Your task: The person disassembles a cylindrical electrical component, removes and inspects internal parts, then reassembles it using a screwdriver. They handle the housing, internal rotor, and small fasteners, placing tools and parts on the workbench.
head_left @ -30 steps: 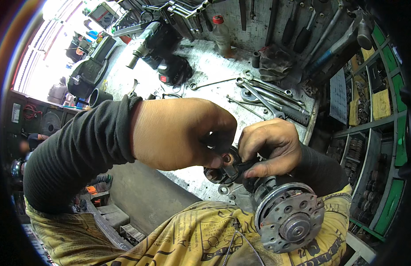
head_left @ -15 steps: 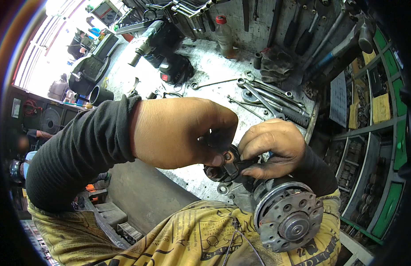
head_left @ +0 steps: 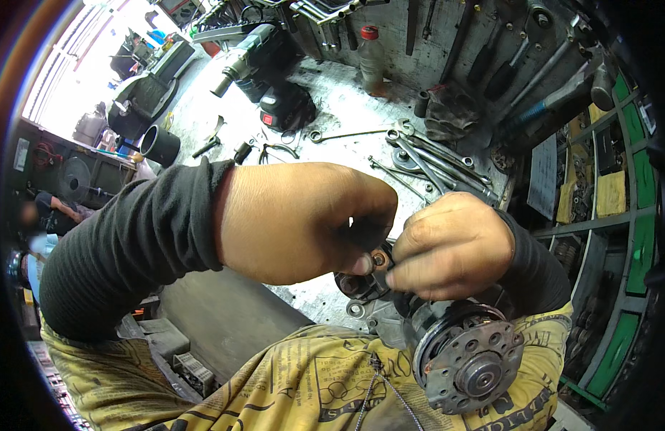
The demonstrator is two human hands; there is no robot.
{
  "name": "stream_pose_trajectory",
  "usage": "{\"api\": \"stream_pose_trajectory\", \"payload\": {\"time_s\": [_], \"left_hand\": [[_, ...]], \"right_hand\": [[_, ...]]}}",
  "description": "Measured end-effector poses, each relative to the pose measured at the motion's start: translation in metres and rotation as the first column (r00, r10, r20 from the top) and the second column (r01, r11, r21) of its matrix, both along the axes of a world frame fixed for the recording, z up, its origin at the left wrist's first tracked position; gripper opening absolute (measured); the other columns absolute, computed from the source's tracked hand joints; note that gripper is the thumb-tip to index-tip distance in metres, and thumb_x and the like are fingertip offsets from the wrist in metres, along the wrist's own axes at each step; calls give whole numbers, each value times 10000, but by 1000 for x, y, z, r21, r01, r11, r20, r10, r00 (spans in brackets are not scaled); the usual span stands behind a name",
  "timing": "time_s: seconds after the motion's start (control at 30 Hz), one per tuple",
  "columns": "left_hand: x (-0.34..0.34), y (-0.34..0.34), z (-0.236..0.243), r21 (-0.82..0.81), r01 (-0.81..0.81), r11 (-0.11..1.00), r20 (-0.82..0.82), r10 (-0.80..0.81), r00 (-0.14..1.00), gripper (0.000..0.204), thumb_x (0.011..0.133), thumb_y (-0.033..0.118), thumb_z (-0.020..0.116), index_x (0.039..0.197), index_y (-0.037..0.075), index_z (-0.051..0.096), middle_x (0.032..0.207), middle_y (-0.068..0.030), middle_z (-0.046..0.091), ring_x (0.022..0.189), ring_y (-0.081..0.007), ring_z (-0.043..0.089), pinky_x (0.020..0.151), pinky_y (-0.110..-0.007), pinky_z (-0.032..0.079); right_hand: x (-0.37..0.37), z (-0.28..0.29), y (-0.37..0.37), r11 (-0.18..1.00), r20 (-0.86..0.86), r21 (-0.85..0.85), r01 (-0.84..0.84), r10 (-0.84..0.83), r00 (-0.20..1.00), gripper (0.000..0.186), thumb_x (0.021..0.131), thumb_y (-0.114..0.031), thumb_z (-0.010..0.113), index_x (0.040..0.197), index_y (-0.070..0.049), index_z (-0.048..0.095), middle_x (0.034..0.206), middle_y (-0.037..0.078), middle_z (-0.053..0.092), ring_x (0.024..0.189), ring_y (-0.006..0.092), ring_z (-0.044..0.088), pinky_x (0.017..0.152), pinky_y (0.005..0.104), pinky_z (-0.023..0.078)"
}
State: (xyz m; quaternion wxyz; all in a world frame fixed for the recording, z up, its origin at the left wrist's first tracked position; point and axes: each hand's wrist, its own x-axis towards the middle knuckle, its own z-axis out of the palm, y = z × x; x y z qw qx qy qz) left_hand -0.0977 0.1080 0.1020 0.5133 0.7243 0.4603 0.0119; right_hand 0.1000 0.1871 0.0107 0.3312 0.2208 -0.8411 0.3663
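Note:
My left hand (head_left: 311, 223) comes in from the left, its fingers curled and the thumb tip pressed beside a copper-coloured ring on a black metal fitting (head_left: 355, 286). Close by on the right, my right hand (head_left: 451, 248) is closed against the same fitting. Its fingertips are smeared by motion, and what they pinch is hidden. Below the right hand is a round machine part with a drilled metal plate (head_left: 483, 366) on its end, against my yellow printed clothing. Its body partly disappears behind the hand.
On the worn bench lie a cordless impact wrench (head_left: 250, 65), pliers (head_left: 275, 149) and several spanners (head_left: 436, 161). A red-capped bottle (head_left: 371, 61) stands near the back, and a bench vise (head_left: 146, 86) is at left. Green-edged shelves (head_left: 638, 244) hold parts at right. A person is at far left.
My right hand has rolled over, so its thumb no longer shows and its fingers blur. My left hand keeps its grip, and the whole view has shifted slightly.

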Motion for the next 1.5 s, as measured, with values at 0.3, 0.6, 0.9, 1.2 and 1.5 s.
{"api": "stream_pose_trajectory", "payload": {"time_s": [0.3,0.6,0.9,1.2,1.5], "left_hand": [[-2,-2,-4,-13,-21,1000,21,22,1000,178,825,-1,681,961,-2,566,832,-105,648,780,-208,617,711,-345,485],[-7,0,-8,45,7,999,73,-11,997,191,835,22,696,985,11,577,835,-87,661,773,-178,624,695,-327,491],[-14,-8,-22,132,-45,990,241,12,971,192,903,152,692,947,2,582,811,-45,629,774,-140,628,676,-298,494],[-12,-15,-34,228,-155,961,334,72,940,184,867,135,703,910,-1,588,757,-96,616,700,-167,560,667,-327,462],[-1,4,-22,132,-56,990,217,26,976,210,918,206,667,963,10,610,816,-50,624,798,-126,563,755,-305,466]], "right_hand": [[-4,12,3,993,6,97,-60,60,998,87,781,-8,698,808,-11,615,716,91,544,562,224,577,452,319,469],[-2,20,2,989,100,141,-43,29,995,84,774,-35,684,836,-35,626,697,68,505,543,207,552,429,322,447],[7,5,3,969,175,-237,-69,112,978,275,808,-15,699,1082,-26,706,846,109,623,667,224,629,580,318,491],[20,5,-11,964,282,-238,118,-48,958,290,768,20,747,1046,-58,715,888,89,649,740,190,645,621,305,501],[28,-13,-20,713,372,-672,203,87,924,454,757,-38,804,1122,-55,534,1035,25,608,967,120,612,822,295,500]]}}
